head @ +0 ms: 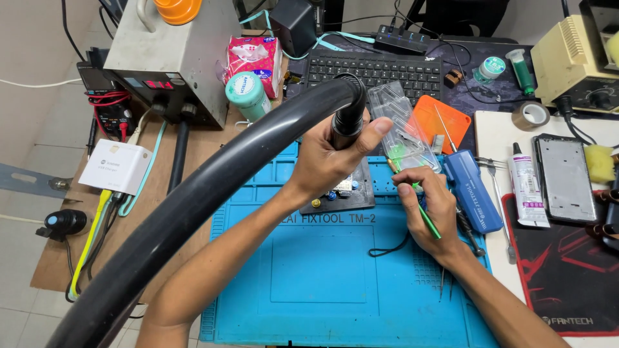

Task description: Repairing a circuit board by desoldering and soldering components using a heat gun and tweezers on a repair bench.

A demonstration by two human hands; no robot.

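My left hand (332,154) grips the black handle of a hot-air wand (349,116), whose thick black hose (213,187) sweeps down to the lower left. The wand points down at a small circuit board on a dark holder (361,193) lying on the blue work mat (309,277). My right hand (432,209) holds a thin green tool (429,222) like a pen, its tip close to the right edge of the holder.
A grey rework station (174,58) stands at the back left, with a black keyboard (374,67) behind the mat. To the right lie a blue tool case (474,190), a clear plastic box (403,125), an orange pad (442,119), tweezers, a glue tube and a phone frame (564,177).
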